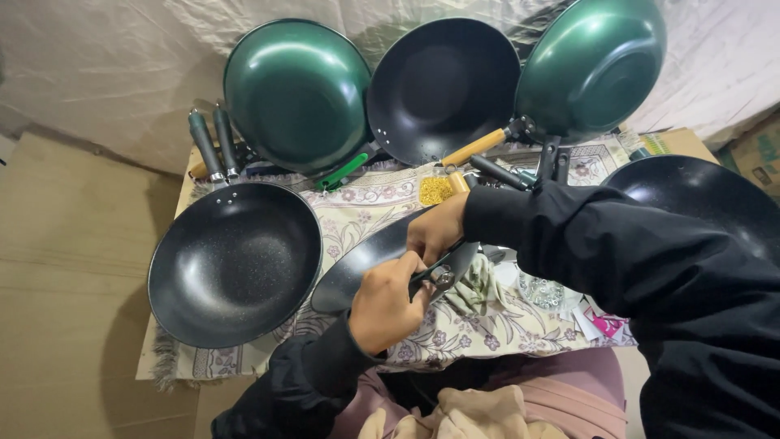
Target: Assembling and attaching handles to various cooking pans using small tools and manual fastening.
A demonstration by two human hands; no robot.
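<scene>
From the head view, a cardboard box [760,154] with green print sits at the far right edge, and a small pink and white printed packet [600,321] lies at the right end of the surface, just beside my right sleeve. A clear bag of small metal parts [543,291] lies next to it, and a pile of small yellow bits [435,190] rests near the wooden handle further back.

The surface [487,325] is low and covered with a floral cloth, fringed at its left end. Flat brown cardboard [73,268] lies to the left of it, and a pale sheet [122,65] hangs behind.

My left hand [387,302] is closed around the dark handle end of the dark pan [357,264] that I hold tilted over the middle of the cloth. My right hand [436,228] is pressed against the pan's rim just above, fingers curled; I cannot tell what they pinch. A greyish rag [479,284] lies just under the hands.

A black speckled wok [236,262] lies on the left of the cloth. Leaning against the sheet behind are a green wok [297,93], a black wok [444,85] with a wooden handle, and another green wok [593,65]. A further black wok [707,203] shows behind my right arm, which hides part of it.
</scene>
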